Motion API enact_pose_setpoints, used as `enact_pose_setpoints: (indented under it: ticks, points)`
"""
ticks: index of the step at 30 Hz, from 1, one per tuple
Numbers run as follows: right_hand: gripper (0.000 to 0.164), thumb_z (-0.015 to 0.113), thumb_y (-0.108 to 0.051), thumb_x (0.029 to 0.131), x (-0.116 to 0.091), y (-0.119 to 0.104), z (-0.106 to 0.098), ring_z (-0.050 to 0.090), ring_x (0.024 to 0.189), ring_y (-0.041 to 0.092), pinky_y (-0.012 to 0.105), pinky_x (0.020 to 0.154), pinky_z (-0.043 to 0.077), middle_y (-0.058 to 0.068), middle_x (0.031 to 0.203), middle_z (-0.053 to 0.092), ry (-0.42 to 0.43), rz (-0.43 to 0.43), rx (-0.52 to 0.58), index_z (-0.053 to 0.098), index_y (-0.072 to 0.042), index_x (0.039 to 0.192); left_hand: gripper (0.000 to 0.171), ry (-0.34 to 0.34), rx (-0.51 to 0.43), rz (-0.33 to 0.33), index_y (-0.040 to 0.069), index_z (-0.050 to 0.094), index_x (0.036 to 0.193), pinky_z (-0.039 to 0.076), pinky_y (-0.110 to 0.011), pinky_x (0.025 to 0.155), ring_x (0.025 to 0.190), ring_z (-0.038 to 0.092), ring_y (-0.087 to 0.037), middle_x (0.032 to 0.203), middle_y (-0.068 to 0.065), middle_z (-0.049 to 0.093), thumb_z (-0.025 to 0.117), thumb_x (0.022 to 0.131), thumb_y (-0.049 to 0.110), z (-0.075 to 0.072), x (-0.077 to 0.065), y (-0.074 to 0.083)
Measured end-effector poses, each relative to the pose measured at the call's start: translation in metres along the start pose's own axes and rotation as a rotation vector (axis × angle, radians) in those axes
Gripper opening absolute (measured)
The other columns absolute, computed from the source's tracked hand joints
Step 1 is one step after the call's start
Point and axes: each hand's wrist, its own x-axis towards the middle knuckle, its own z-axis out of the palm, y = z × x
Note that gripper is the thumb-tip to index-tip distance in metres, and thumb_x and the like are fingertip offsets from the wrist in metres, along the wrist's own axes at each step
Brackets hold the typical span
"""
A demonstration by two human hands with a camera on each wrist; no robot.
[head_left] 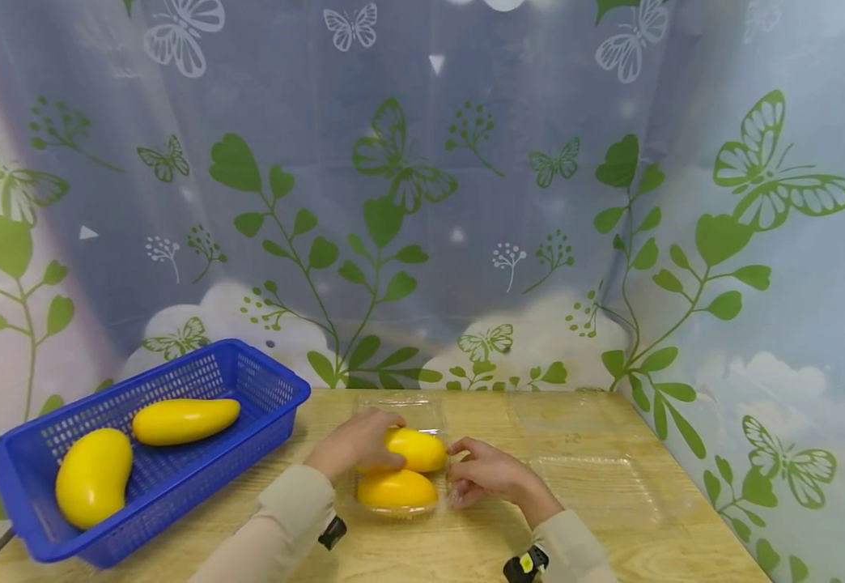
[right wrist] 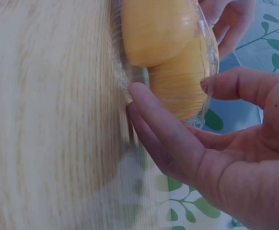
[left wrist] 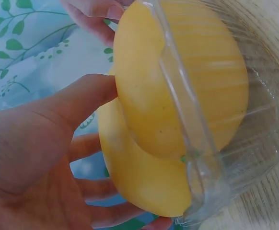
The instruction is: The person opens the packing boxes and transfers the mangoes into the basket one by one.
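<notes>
A clear plastic clamshell box (head_left: 397,512) stands on the table with two yellow mangoes in it, one behind the other. My left hand (head_left: 353,445) holds the rear mango (head_left: 418,449) from its left end, thumb on the near side and fingers round the far side. The front mango (head_left: 397,489) lies against the box's near wall, seen through the plastic in the left wrist view. At the box's right end, my right hand (head_left: 491,474) grips the plastic wall, its thumb (right wrist: 226,86) at the rim and its fingers along the outside.
A blue perforated basket (head_left: 197,494) at the left holds two more mangoes, one long (head_left: 185,421) and one rounder (head_left: 95,478). Another open clear plastic box (head_left: 597,461) lies at the right. A patterned curtain (head_left: 422,267) hangs behind the wooden table (head_left: 481,551).
</notes>
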Motion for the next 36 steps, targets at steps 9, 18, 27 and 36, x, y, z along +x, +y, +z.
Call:
enact_pose_setpoints:
  ticks: [9,18,27,36]
  points:
    - [0.058,0.056,-0.004,0.095,0.0005,-0.0001,0.0012,0.060,0.068,0.013,0.036,0.074,0.065,0.024,0.114,0.055,-0.003,-0.001,0.011,0.033,0.008,0.146,0.044,-0.007,0.027,0.021,0.008,0.069,0.125,0.049,-0.051,0.107,0.119,0.062,-0.033,0.129,-0.012,0.069,0.084,0.086,0.022,-0.0012,0.0023,0.0061]
    - [0.058,0.055,-0.004,0.095,0.0002,-0.0001,0.0019,0.059,0.068,0.013,0.038,0.075,0.065,0.024,0.113,0.055,-0.001,0.005,0.013,0.033,0.008,0.147,0.040,-0.012,0.021,0.015,0.008,0.069,0.124,0.049,-0.052,0.107,0.119,0.061,-0.033,0.128,-0.012,0.069,0.082,0.088,0.020,-0.0012,0.0024,0.0072]
    - [0.061,0.056,-0.005,0.096,0.0003,-0.0003,0.0012,0.057,0.067,0.014,0.041,0.077,0.065,0.027,0.118,0.054,0.009,-0.002,0.001,0.030,0.006,0.150,0.043,-0.013,0.011,0.022,0.005,0.067,0.128,0.049,-0.053,0.108,0.122,0.061,-0.035,0.131,-0.014,0.068,0.081,0.090,0.019,-0.0048,0.0017,0.0086]
    - [0.063,0.056,-0.004,0.095,0.0006,0.0013,0.0016,0.055,0.068,0.014,0.043,0.079,0.065,0.027,0.119,0.052,0.009,-0.004,0.015,0.029,0.007,0.150,0.046,-0.002,0.032,0.029,0.005,0.065,0.132,0.047,-0.054,0.111,0.127,0.059,-0.037,0.135,-0.015,0.066,0.080,0.091,0.021,-0.0100,0.0001,0.0085]
